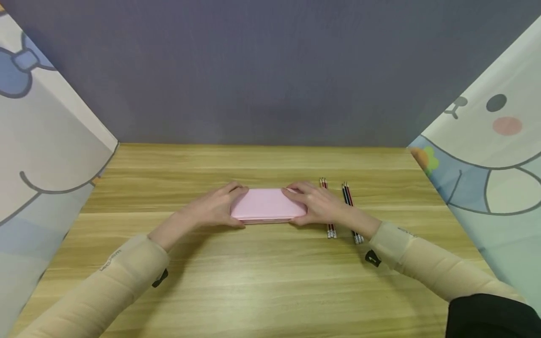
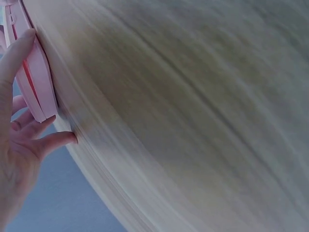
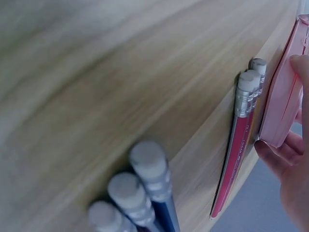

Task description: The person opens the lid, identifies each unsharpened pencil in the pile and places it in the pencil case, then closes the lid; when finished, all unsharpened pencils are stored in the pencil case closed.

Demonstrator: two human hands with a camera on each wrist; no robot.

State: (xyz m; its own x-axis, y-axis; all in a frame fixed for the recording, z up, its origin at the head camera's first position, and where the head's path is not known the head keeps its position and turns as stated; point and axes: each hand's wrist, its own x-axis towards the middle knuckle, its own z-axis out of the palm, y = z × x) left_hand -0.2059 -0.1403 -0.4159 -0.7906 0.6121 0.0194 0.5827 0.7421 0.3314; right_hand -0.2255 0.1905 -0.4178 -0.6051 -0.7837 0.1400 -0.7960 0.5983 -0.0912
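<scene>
A pink pencil case [image 1: 268,203] lies flat on the table, its lid down; in the left wrist view a red line runs along the seam of the case [image 2: 42,79]. My left hand [image 1: 216,206] holds its left end, thumb at the near side and fingers round the far corner. At the opposite end my right hand [image 1: 318,204] grips the case the same way. Beneath the right hand and wrist, a small group of pencils [image 1: 331,231] with white erasers is partly hidden. In the right wrist view one red pencil [image 3: 235,152] shows beside the case.
Farther right lies a second group of darker pencils [image 1: 347,193], partly under the right forearm; their erasers [image 3: 128,192] look blurred up close. The wooden table [image 1: 262,281] ends at a grey panel [image 1: 262,75] behind. Cartoon-printed sheets [image 1: 486,141] stand at both sides.
</scene>
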